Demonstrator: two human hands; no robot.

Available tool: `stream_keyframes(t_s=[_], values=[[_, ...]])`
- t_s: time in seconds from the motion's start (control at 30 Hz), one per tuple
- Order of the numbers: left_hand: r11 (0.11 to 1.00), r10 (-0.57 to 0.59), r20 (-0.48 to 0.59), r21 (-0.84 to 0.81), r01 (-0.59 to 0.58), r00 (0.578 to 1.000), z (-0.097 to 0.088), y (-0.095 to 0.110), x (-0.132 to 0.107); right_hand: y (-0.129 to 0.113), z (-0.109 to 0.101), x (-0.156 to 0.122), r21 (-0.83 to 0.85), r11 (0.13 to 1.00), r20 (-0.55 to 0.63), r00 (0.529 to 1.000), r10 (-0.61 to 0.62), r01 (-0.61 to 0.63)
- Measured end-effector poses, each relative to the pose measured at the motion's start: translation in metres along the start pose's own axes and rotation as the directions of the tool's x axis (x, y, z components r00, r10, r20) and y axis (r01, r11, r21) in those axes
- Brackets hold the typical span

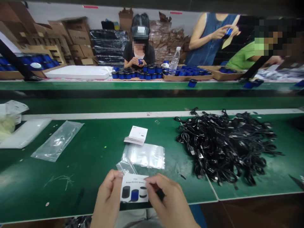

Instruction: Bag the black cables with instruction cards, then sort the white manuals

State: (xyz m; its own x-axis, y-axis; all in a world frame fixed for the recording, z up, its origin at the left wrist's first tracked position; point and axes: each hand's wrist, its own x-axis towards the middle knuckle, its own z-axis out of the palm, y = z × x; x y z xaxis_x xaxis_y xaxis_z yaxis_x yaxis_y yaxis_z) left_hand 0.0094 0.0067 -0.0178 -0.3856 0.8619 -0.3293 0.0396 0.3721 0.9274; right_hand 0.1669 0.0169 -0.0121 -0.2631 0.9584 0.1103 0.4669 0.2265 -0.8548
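Observation:
My left hand (108, 198) and my right hand (169, 202) both pinch a small white printed leaflet (134, 188) showing pictures of round speakers, held at the near edge of the green table (95, 158). Something dark shows behind my right fingers; I cannot make it out. Just beyond the leaflet lie clear zip bags (146, 155). A small stack of white leaflets (136, 135) sits farther back. To the right is a big heap of black cables (225, 145).
Another clear bag (57, 141) and white packets (23, 133) lie at the left. Beyond a green conveyor (152, 95), trays of blue speakers (142, 73), a water bottle (175, 61) and a white tray (77, 72) stand before three other people. Cardboard boxes line the back.

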Motion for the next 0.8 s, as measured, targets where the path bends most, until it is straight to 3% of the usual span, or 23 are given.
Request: stream_keyframes(t_s=[0.07, 0.13, 0.2, 0.27, 0.3, 0.37, 0.4, 0.43, 0.5, 0.53, 0.6, 0.7, 0.77, 0.8], values=[[0.996, 0.032, -0.065, 0.079, -0.027, 0.997, 0.001, 0.003, -0.002, 0.001, 0.012, -0.003, 0.059, 0.998, -0.111, 0.994, 0.022, -0.015], [0.986, 0.077, -0.102, 0.153, -0.06, 0.992, 0.003, 0.006, -0.005, 0.0, 0.019, -0.006, 0.25, 0.957, -0.114, 0.977, 0.182, -0.149], [0.969, 0.15, -0.115, 0.213, -0.123, 0.982, 0.005, 0.006, -0.007, -0.001, 0.02, -0.007, 0.426, 0.839, 0.104, 0.939, 0.327, -0.339], [0.955, 0.205, -0.133, 0.246, -0.169, 0.97, 0.005, 0.005, -0.009, -0.002, 0.015, -0.007, 0.412, 0.795, 0.28, 0.892, 0.353, -0.444], [0.946, 0.228, -0.146, 0.268, -0.183, 0.963, 0.005, 0.004, -0.01, -0.003, 0.011, -0.006, 0.352, 0.838, 0.261, 0.904, 0.339, -0.416], [0.901, 0.313, -0.157, 0.361, -0.241, 0.937, 0.004, 0.0, -0.01, -0.005, 0.003, -0.004, 0.183, 0.962, 0.055, 0.979, 0.195, -0.202], [0.847, 0.4, -0.133, 0.431, -0.31, 0.907, 0.004, -0.001, -0.011, -0.006, 0.0, -0.004, 0.088, 0.995, -0.054, 0.997, 0.052, -0.047], [0.768, 0.499, -0.09, 0.506, -0.392, 0.862, 0.003, -0.003, -0.011, -0.008, -0.002, -0.003, -0.003, 0.994, -0.124, 0.987, -0.106, 0.107], [0.586, 0.661, 0.013, 0.616, -0.527, 0.75, 0.003, -0.006, -0.012, -0.008, -0.002, -0.004, -0.151, 0.933, -0.157, 0.924, -0.349, 0.327], [0.51, 0.714, 0.05, 0.647, -0.567, 0.699, 0.003, -0.006, -0.013, -0.008, -0.001, -0.004, -0.213, 0.901, -0.145, 0.9, -0.411, 0.377], [0.401, 0.782, 0.092, 0.683, -0.611, 0.616, 0.005, -0.008, -0.014, -0.005, 0.002, -0.005, -0.309, 0.87, -0.101, 0.896, -0.432, 0.384], [0.251, 0.834, 0.237, 0.641, -0.726, 0.498, 0.009, -0.01, -0.016, -0.001, 0.002, -0.005, -0.36, 0.883, -0.019, 0.944, -0.33, 0.301], [0.2, 0.823, 0.337, 0.582, -0.788, 0.457, 0.011, -0.012, -0.016, -0.001, -0.002, -0.003, -0.351, 0.914, 0.017, 0.977, -0.21, 0.203], [0.2, 0.811, 0.364, 0.564, -0.802, 0.458, 0.012, -0.013, -0.016, -0.002, -0.005, -0.001, -0.316, 0.938, 0.033, 0.989, -0.141, 0.144]])
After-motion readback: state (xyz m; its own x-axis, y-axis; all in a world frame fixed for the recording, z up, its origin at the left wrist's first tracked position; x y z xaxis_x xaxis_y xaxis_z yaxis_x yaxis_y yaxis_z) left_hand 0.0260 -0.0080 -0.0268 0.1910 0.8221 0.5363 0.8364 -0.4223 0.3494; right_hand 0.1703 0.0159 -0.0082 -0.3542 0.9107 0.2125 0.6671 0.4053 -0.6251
